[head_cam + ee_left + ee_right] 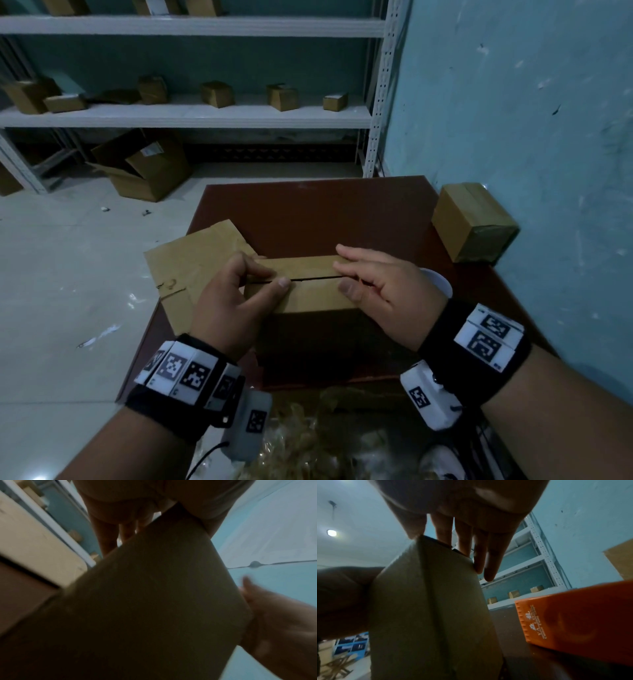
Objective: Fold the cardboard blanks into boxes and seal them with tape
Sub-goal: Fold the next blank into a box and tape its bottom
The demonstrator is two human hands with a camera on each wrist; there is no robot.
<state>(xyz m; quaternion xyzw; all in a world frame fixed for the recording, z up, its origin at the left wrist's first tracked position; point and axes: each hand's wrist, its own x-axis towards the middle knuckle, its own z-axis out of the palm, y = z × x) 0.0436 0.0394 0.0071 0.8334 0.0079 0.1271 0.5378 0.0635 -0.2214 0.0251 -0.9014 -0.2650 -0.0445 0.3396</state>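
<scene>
A brown cardboard box stands in the middle of the dark red table, its two top flaps folded down to a narrow dark seam. My left hand presses on the left end of the flaps, bent fingertips on the far flap and thumb on the near one. My right hand lies on the right end, fingers stretched over the far flap and thumb on the near flap. In the right wrist view the box fills the middle, with an orange tape dispenser beside it on the table. No tape shows on the seam.
Flat cardboard blanks lie on the table's left part and overhang its edge. A taped box sits at the right by the blue wall. A white round object shows behind my right wrist. Shelves hold small boxes; an open carton lies on the floor.
</scene>
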